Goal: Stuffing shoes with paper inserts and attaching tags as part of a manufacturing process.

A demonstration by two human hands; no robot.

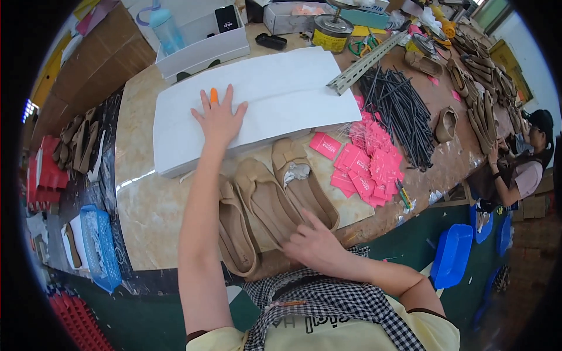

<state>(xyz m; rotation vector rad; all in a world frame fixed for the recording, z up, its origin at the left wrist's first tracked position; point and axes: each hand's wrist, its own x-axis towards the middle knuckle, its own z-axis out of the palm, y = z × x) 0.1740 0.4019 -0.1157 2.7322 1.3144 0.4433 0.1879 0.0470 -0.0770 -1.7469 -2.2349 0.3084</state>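
Observation:
My left hand [219, 116] lies flat, fingers spread, on a stack of white paper sheets [281, 93] on the worktable; an orange rubber cot covers one fingertip. My right hand [313, 243] rests with curled fingers on the heel end of a tan flat shoe [301, 181] that has a bow at the toe and white stuffing inside. Two more tan flats [263, 196] [234, 228] lie beside it to the left, near the table's front edge.
Pink tags [366, 158] are heaped right of the shoes, with black rods [401, 111] and a metal rail [366, 61] beyond. White boxes [205, 47], a tin [331, 32] and a bottle [165, 26] stand at the back. More shoes [480, 88] line the right, where another person [524, 167] sits.

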